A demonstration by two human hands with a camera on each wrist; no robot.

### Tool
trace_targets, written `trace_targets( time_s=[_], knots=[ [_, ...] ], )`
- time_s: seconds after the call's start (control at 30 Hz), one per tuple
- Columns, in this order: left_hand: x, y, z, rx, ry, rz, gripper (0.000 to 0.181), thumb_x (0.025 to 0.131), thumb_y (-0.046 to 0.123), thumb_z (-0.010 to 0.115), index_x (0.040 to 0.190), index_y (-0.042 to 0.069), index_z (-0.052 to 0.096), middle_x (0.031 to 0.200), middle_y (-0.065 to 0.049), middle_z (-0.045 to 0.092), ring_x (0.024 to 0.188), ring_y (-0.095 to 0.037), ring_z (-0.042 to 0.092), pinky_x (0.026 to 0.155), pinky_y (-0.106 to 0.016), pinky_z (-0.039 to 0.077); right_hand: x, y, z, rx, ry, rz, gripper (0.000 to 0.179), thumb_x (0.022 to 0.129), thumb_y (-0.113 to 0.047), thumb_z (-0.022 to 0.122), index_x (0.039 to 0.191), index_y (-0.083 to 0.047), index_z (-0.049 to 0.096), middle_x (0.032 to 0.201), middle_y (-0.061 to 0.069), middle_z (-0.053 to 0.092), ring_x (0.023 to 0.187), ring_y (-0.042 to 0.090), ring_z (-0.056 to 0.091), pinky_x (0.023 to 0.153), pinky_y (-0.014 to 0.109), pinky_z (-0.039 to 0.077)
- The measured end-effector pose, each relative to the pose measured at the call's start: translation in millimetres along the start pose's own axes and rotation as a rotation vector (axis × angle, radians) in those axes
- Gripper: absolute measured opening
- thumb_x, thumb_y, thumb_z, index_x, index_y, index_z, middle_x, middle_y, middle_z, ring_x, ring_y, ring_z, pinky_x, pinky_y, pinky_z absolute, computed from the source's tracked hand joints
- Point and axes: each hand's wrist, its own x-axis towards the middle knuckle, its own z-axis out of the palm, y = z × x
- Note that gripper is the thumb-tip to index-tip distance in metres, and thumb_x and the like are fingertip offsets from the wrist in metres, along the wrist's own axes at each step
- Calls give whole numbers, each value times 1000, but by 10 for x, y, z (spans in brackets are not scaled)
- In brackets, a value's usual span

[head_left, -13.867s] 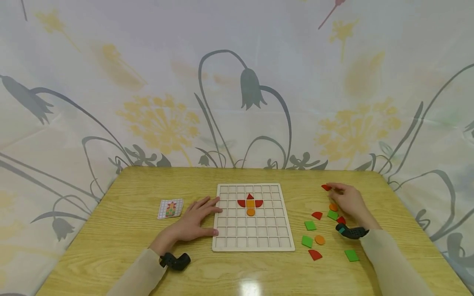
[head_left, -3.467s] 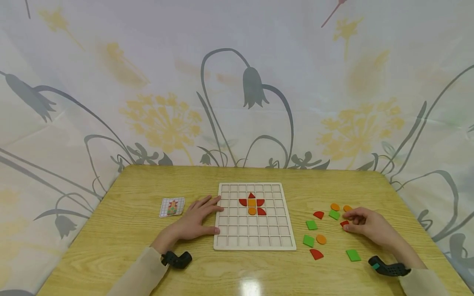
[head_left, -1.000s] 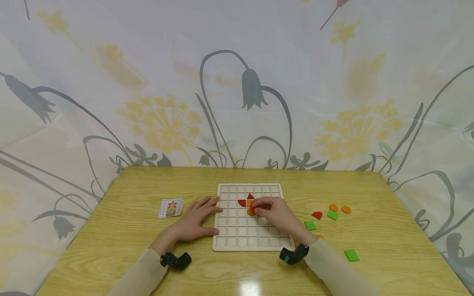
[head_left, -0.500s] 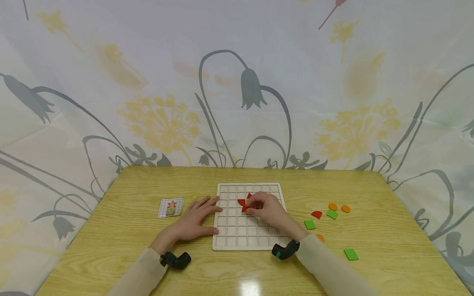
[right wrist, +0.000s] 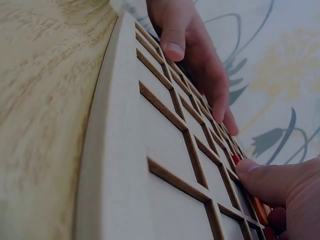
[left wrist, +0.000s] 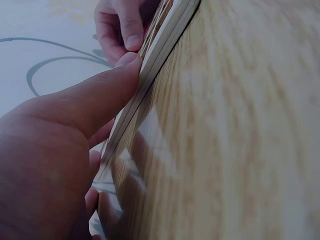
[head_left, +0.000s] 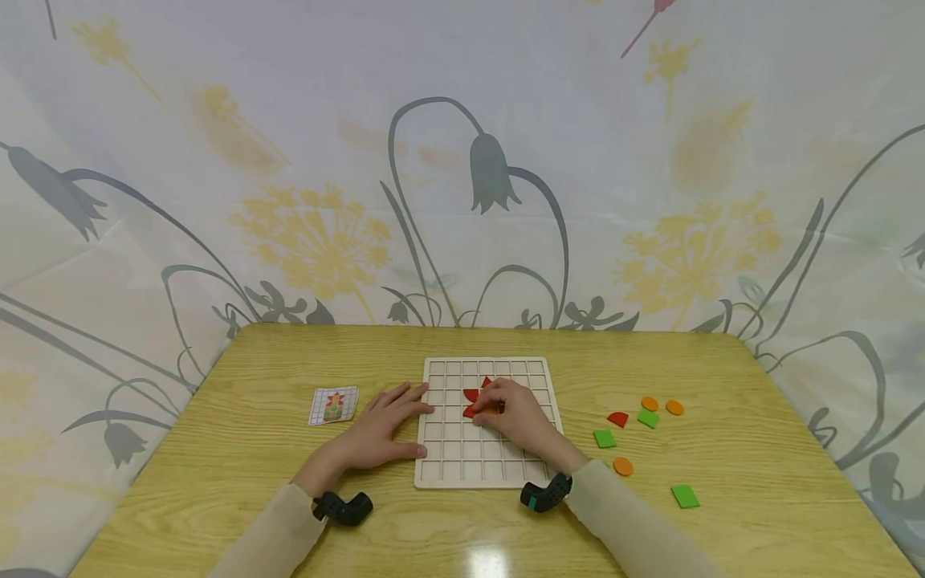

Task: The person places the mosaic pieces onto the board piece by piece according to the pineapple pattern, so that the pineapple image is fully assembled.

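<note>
The fingers of the right hand (head_left: 516,413) are drawn narrow, pinching a small red tile (head_left: 470,412) that juts past their tips toward the left hand, over the squared board (head_left: 462,474). It should handle as light and stiff, thin, hard to break, perhaps slick on its flat faces; a pinch across opposite edges looks safest, leaving the leading corner free to meet a square. Its exposed part points leftward from the fingers; its full outline, and so any long axis, is hidden under them.

Just beyond the fingertips lies a red quarter-round (head_left: 471,395), and past it a red triangle (head_left: 487,382) with its tip aimed away from the person. Left of the fingers, the left hand (head_left: 376,433) has its fingers spread along the board's rim. Well off to the fingers' right, more loose tiles (head_left: 605,439) lie on the worktop (head_left: 383,353); farther left sits a pattern card (head_left: 333,406).
</note>
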Motion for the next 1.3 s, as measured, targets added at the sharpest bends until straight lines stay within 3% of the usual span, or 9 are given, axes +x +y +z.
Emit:
trace_targets(
  time_s=[0.23,0.6,0.9,1.13,1.3],
  knots=[
    [-11,4,0,-3,2,4,62,93,48,67,144,17,53,164,-6,23,151,-36,11,115,-65,7,-14,24,16,10,0,8,4,85,-21,81,88,-20,79,105,-7,65,104,21,61,91,42,49],
    [-9,23,-8,-3,7,11,61,93,47,67,144,17,53,164,-7,23,150,-36,11,115,-64,7,-40,-1,-14,29,-17,0,8,89,-21,77,90,-13,80,109,-4,67,108,24,60,94,46,48],
    [-6,42,-25,-5,6,9,61,93,46,68,144,16,53,164,-7,23,150,-36,11,115,-64,6,-36,-4,-39,39,-8,-6,4,89,-16,76,88,-15,80,107,-5,66,102,21,61,85,39,51],
    [-15,16,-11,-7,11,10,61,93,46,68,143,15,54,163,-9,24,150,-38,12,115,-64,7,-13,23,-258,194,7,36,8,91,-10,74,97,-12,78,109,0,67,95,19,62,77,30,52],
    [-11,14,2,-6,10,10,61,93,47,67,144,17,53,164,-8,24,150,-37,12,115,-63,6,-109,156,-534,179,29,72,10,94,-9,70,102,-10,77,109,1,67,89,17,61,75,29,52]
  ],
)
